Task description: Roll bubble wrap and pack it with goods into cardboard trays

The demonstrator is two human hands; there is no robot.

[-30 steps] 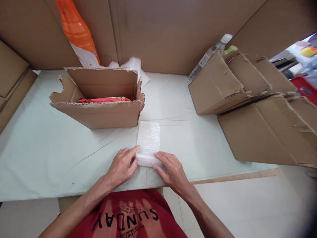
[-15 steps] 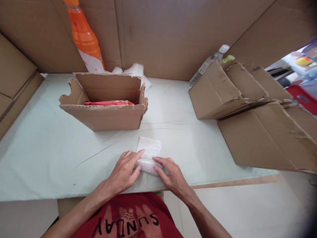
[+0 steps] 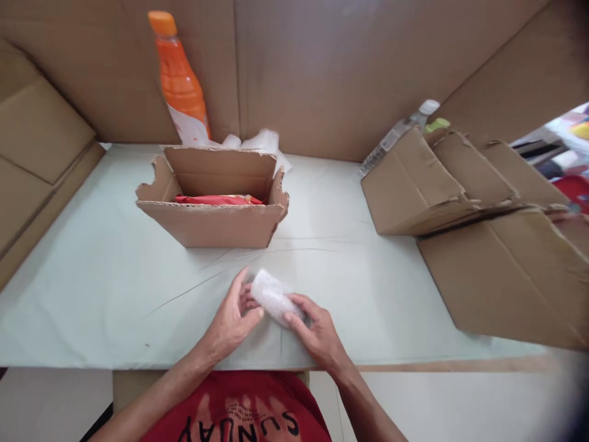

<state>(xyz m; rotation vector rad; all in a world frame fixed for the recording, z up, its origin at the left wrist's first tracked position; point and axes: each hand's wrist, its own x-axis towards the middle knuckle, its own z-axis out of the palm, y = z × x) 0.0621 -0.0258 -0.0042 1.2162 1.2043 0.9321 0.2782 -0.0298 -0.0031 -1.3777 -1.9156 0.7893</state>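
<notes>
A rolled-up bundle of bubble wrap [image 3: 271,296] is lifted at a slant over the table's near side. My right hand [image 3: 317,328] pinches its lower right end between thumb and fingers. Beside its upper left end is my left hand [image 3: 234,313], fingers apart and curved, the thumb close to the roll. Whether the left fingertips touch the wrap I cannot tell. What lies inside the roll is hidden. Beyond the hands stands an open cardboard box [image 3: 225,226] with a red packet [image 3: 218,200] inside.
An orange drink bottle [image 3: 184,86] and more bubble wrap [image 3: 264,141] stand behind the box. To the right are other cardboard boxes [image 3: 501,276] and a clear bottle [image 3: 391,141]. Cardboard walls [image 3: 313,73] enclose the back of the pale-covered table [image 3: 92,276].
The bubble wrap, flat with a folded near edge before, is now a compact roll, raised and turned. My left hand has opened away from it; the view has shifted slightly.
</notes>
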